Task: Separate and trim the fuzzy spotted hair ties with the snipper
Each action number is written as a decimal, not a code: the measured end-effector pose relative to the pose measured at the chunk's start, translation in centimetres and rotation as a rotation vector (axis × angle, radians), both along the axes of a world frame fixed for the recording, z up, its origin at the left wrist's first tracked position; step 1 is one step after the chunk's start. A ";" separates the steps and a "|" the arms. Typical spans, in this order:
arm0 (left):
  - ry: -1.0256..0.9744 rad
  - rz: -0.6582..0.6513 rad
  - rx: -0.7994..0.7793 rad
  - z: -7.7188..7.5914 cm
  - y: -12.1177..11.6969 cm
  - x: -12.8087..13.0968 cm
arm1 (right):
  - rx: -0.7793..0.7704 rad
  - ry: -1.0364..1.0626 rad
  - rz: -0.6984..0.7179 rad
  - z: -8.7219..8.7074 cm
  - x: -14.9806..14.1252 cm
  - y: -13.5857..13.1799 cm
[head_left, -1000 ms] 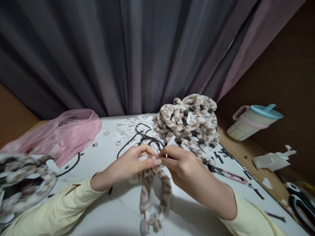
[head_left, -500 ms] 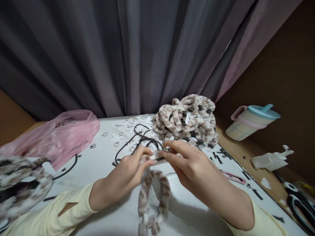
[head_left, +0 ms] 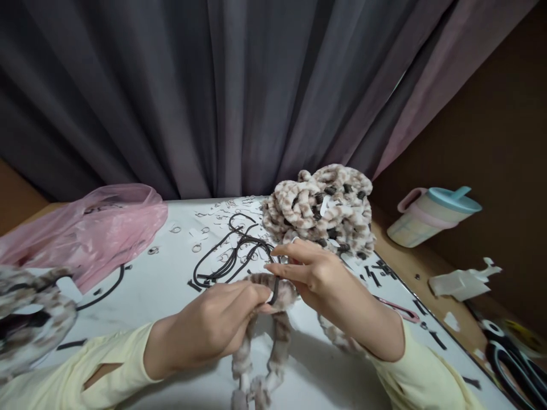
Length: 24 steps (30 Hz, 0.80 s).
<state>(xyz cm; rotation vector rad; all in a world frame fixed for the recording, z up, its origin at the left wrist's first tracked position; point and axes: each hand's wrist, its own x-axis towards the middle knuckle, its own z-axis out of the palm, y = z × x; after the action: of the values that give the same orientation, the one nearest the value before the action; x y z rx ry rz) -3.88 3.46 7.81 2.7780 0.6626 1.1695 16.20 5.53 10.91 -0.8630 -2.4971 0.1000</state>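
Note:
A fluffy brown-and-white plush strap [head_left: 280,341] hangs in a loop below my hands at the middle of the table. My left hand [head_left: 209,319] is closed, with thumb and fingers pinching the strap's upper part. Across that part runs a short dark cord [head_left: 276,289], close to the left thumb tip. My right hand [head_left: 327,279] is on the other side, its fingers bent around the dark cord's upper end; the thumb is hidden. Another plush length [head_left: 335,333] shows under the right wrist. Behind the hands lies a tangle of dark cords [head_left: 231,259].
A pile of plush straps [head_left: 316,210] stands at the back right. Metal clasps [head_left: 196,248] are scattered beyond the cords. A pink plastic bag [head_left: 128,213] and more plush [head_left: 47,324] lie left. On the right are a pink cutter [head_left: 401,310], cup [head_left: 416,216], white bottle [head_left: 457,283] and scissors [head_left: 502,359].
Both hands have come nearer and lower. The plush strap's upper part has turned into view between them, with the dark cord across it. The view has shifted slightly.

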 end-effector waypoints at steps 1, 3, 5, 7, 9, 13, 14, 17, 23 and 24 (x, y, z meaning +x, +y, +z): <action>0.000 -0.002 0.008 0.1 0.0 0.0 | -0.041 0.020 0.034 -0.2 0.1 0.2; 0.002 -0.015 0.002 0.2 -0.1 0.1 | -0.125 0.052 0.103 -0.5 0.2 0.7; -0.012 -0.038 -0.056 0.2 -0.1 0.2 | -0.190 0.060 0.148 -0.9 0.3 1.2; -0.076 -0.007 -0.213 0.2 0.1 0.3 | -0.216 0.052 0.126 -1.2 0.3 1.4; -0.158 0.098 -0.490 0.3 0.7 0.5 | -0.201 0.049 -0.009 -1.1 0.3 1.2; -0.323 0.145 -1.152 0.6 2.4 0.5 | -0.222 0.091 -0.256 0.5 0.0 -0.6; -0.382 0.107 -1.271 0.6 2.8 0.5 | -0.271 0.097 -0.234 0.9 -0.2 -1.2; -0.569 0.026 -1.508 0.4 3.7 0.4 | -0.379 0.079 -0.183 1.4 -1.0 -2.4; -0.815 -0.015 -1.733 -0.5 4.8 0.2 | -0.235 0.145 -0.323 -0.1 -2.6 -2.6; -0.835 -0.017 -1.747 -0.7 4.9 0.2 | -0.242 0.164 -0.312 -0.3 -2.8 -2.6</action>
<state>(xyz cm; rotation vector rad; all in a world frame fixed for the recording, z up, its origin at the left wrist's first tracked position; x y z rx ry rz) -3.68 8.41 7.14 0.7754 0.8416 0.8147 13.39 2.95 10.61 -1.2785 -2.1984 0.3565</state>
